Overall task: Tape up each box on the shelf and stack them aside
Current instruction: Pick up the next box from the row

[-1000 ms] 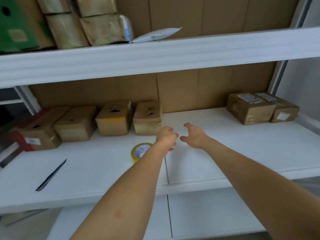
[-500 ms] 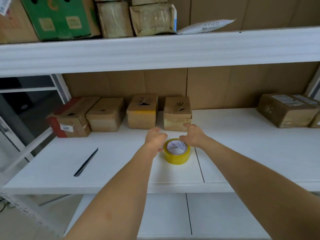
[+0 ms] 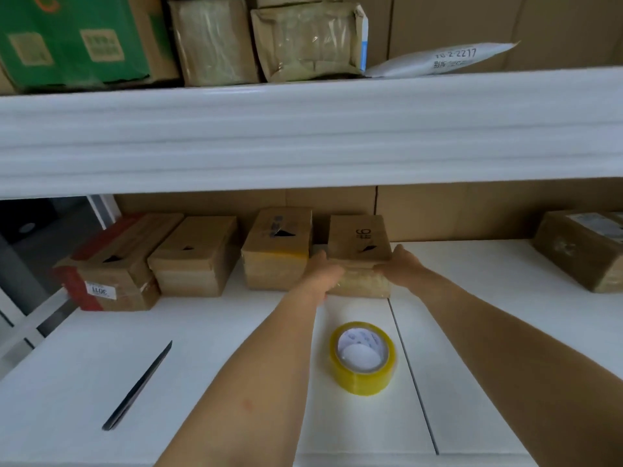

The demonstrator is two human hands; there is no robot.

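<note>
Several small cardboard boxes stand in a row at the back of the white shelf (image 3: 236,348). My left hand (image 3: 323,271) and my right hand (image 3: 401,264) grip the rightmost box of the row (image 3: 359,244) from its left and right sides, fingers curled round its front corners. To its left stand a second box (image 3: 276,251), a third (image 3: 195,256) and a red-edged one (image 3: 111,267). A roll of yellow tape (image 3: 363,357) lies flat on the shelf between my forearms.
A black blade or pen (image 3: 138,387) lies on the shelf's front left. A taped box (image 3: 583,247) sits at the far right. The upper shelf (image 3: 303,129) hangs low overhead and carries a green box (image 3: 67,38), wrapped parcels (image 3: 303,38) and a white mailer (image 3: 445,59).
Both hands reached forward past the tape roll and took hold of the rightmost box in the row. The view shifted closer to the shelf and to the left.
</note>
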